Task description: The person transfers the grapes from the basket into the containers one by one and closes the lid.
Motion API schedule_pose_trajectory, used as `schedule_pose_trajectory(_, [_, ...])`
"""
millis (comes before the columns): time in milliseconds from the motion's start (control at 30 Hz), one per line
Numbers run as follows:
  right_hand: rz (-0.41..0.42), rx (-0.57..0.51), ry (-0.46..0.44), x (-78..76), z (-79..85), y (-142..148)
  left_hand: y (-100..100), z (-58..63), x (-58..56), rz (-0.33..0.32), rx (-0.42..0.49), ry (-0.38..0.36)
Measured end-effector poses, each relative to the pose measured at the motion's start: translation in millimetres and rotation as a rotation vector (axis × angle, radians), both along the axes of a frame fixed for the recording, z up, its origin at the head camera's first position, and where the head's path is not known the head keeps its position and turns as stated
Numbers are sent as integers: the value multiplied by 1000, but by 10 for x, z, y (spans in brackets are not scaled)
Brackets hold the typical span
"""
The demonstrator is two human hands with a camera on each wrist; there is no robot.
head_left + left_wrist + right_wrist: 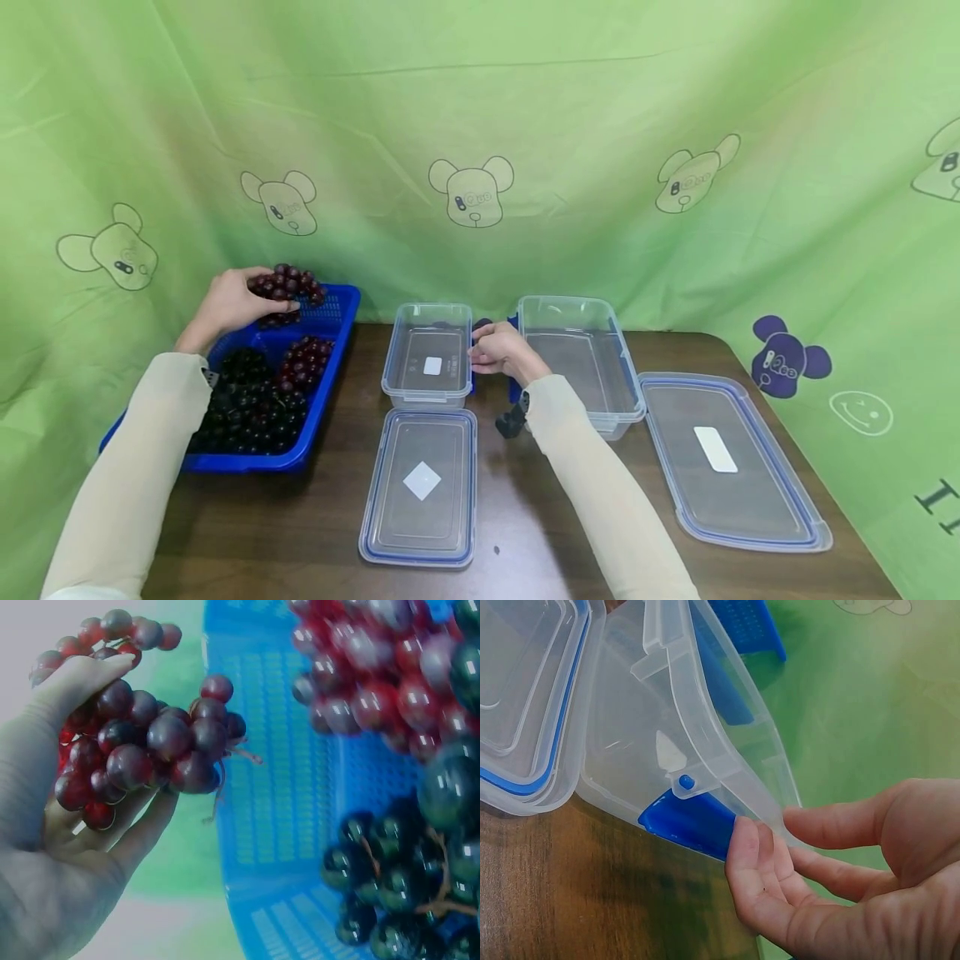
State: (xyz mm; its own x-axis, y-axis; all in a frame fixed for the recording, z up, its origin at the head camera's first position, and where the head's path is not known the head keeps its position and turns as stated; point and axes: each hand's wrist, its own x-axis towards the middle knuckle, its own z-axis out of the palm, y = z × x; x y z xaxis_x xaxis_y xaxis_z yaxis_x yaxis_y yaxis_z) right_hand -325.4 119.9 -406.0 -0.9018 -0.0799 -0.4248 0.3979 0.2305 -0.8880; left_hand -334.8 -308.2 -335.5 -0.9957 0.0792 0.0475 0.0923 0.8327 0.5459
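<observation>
At the upper left of the head view, my left hand (227, 302) grips a bunch of dark red grapes (292, 285) over the far side of a blue basket (347, 329). A close look in the left wrist view shows thumb and fingers round the bunch (150, 742), its stem poking out. Another red bunch (306, 362) and black grapes (255, 417) lie in the basket. My right hand (504, 348) holds the right edge of the small clear container (411, 354). Its curled fingers touch the blue clip (694, 821), the thumb at the rim.
In front of the small container lies its blue-edged lid (420, 529). A larger clear container (581, 367) with a blue clip stands to the right, and a larger lid (750, 500) lies beyond it. A green curtain (570, 233) hangs behind the brown table (300, 533).
</observation>
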Motion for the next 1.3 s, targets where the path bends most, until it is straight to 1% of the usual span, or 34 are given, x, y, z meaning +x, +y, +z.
schedule_pose_trajectory(300, [0, 1, 3, -18, -15, 4, 243, 117, 92, 7, 189, -36])
schedule_pose_trajectory(400, [3, 0, 7, -15, -22, -2, 317, 147, 105, 3, 272, -52])
schedule_pose_trajectory(533, [5, -1, 12, -14, -37, -11, 401, 162, 112, 1, 388, -99])
schedule_pose_trajectory(667, [5, -5, 9, -18, -48, -6, 524, 177, 114, -8, 471, -122])
schedule_pose_trajectory(800, [2, -1, 11, -21, -49, 7, 706, 208, 113, -39, 521, -103])
schedule_pose_trajectory(967, [6, -3, 11, -27, -42, 15, 930, 218, 122, -62, 542, -95])
schedule_pose_trajectory(1100, [4, 3, 14, -34, -31, 18, 1078, 169, 100, -58, 574, -123])
schedule_pose_trajectory(1200, [4, 1, 11, -38, -29, 11, 1185, 107, 62, -39, 613, -163])
schedule_pose_trajectory(1300, [6, -1, 5, -39, -27, 13, 1298, 43, 28, -26, 635, -209])
